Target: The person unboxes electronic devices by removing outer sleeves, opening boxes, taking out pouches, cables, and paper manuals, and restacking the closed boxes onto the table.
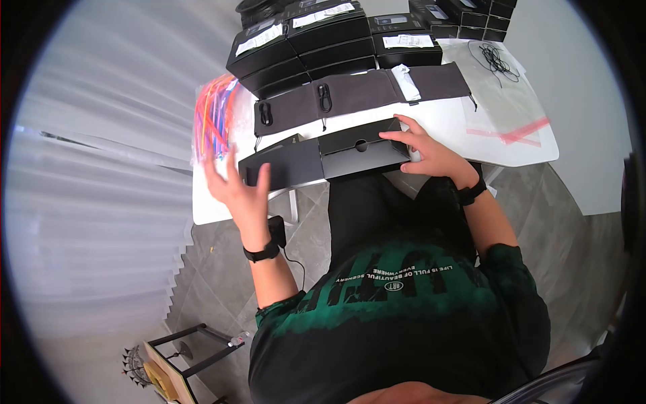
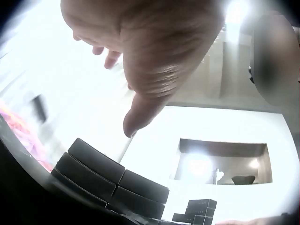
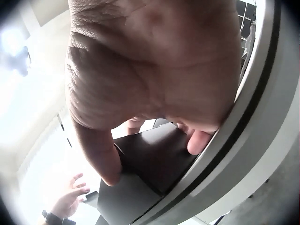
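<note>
A black box (image 1: 360, 149) with a round notch lies at the table's near edge, its dark lid panel (image 1: 293, 165) spread out to the left. My right hand (image 1: 434, 156) grips the box's right end, thumb on the near side and fingers over the far side; the right wrist view shows the fingers around the dark box (image 3: 159, 154). My left hand (image 1: 241, 195), fingers spread, is over or beside the panel's left end; whether it touches cannot be told. In the left wrist view the left hand (image 2: 150, 61) holds nothing.
Dark pouches (image 1: 363, 94) lie in a row behind the box, with coiled black cables (image 1: 325, 98) and a white packet (image 1: 406, 83) on them. Stacked black boxes (image 1: 336, 40) stand behind. Colourful plastic bags (image 1: 214, 118) lie left; a clear bag (image 1: 505, 111) and loose cable lie right.
</note>
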### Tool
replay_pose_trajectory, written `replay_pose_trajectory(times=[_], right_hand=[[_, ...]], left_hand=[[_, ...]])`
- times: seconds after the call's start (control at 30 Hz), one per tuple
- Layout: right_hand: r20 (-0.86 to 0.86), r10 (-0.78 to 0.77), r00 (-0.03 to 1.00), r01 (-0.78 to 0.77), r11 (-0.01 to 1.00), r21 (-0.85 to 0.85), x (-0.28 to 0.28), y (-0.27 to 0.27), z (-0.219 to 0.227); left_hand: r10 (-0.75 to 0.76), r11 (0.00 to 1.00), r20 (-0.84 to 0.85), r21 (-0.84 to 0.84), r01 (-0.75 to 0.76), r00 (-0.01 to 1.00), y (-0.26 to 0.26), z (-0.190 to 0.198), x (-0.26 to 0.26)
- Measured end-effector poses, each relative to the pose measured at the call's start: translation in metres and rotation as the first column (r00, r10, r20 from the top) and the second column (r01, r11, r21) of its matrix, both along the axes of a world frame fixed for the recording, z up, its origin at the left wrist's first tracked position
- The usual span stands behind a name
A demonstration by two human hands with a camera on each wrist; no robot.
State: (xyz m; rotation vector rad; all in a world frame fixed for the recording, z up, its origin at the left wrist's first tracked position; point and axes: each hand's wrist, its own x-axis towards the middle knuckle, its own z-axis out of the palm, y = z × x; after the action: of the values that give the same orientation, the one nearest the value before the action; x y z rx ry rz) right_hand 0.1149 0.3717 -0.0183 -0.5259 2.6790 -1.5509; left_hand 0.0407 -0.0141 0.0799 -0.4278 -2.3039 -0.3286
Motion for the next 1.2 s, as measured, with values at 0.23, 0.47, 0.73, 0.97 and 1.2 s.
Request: replay_pose_trajectory(times=[0.23,0.47,0.73,0.97,1.2], right_hand=[[-0.153,-0.132,0.979,0.156,0.975,0.161,0.015,-0.025,0.039],[-0.346,-0.049,0.937,0.129,0.968,0.213,0.036,-0.028,0.047],[-0.237,-0.100,0.966,0.158,0.957,0.242,0.025,-0.034,0.034],[-0.271,-0.155,0.950,0.246,0.906,0.345,0.019,-0.038,0.050],[-0.054,-0.442,0.895,0.441,0.897,-0.027,0.016,-0.019,0.025]], left_hand=[[-0.579,0.775,0.436,0.032,0.631,0.689,0.062,-0.013,0.007],[-0.706,0.671,0.617,0.422,0.610,0.349,0.058,-0.026,-0.020],[-0.510,0.739,0.673,0.025,0.674,0.535,0.069,-0.020,-0.023],[-0.444,0.762,0.679,-0.056,0.645,0.585,0.077,-0.018,-0.040],[-0.400,0.739,0.662,-0.177,0.650,0.635,0.079,-0.019,-0.046]])
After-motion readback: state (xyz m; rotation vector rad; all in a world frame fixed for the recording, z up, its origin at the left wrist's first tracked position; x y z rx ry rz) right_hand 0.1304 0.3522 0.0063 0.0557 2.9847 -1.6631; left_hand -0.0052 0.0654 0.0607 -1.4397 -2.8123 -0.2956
